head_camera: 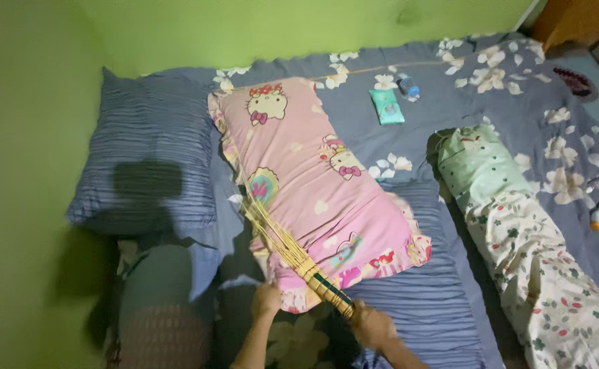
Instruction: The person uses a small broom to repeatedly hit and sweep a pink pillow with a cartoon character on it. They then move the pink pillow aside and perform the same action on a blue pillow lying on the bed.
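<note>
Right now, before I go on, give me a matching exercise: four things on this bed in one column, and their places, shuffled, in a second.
Things:
1. pink cartoon-print pillow
2. bundled straw hand broom
3. small teal packet
4. long floral bolster

Places:
A. far up the bed, near the green wall
B. along the bed's right side
C. middle of the bed, lying slantwise
D. across the pink pillow's left edge, handle in the right hand

Pairs: 1-C, 2-D, 3-A, 4-B

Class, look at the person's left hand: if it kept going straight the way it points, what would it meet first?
The left hand points up the bed and already seems to touch the pink pillow, so it would meet that first, though depth is unclear.
</note>
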